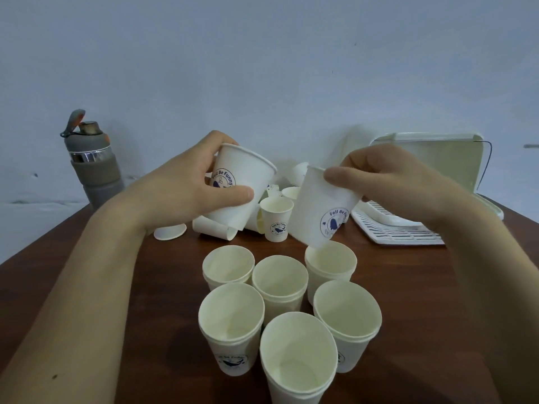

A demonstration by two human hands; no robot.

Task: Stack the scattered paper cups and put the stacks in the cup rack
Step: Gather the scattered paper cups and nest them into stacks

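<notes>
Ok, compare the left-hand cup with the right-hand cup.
The left-hand cup hangs over the loose cups at the back; the right-hand cup has its base at the mouth of a stack. The left hand wraps the left-hand cup, thumb across its logo; the right hand pinches the right-hand cup near its rim, logo clear. Both are white, mouth up, tilted, with the same print.

"Fell Be Funny" — paper cup (pixel 245 174)

Six cup stacks (pixel 280 310) crowd the near table (pixel 437 287); scattered cups (pixel 275 218) block the middle.
</notes>
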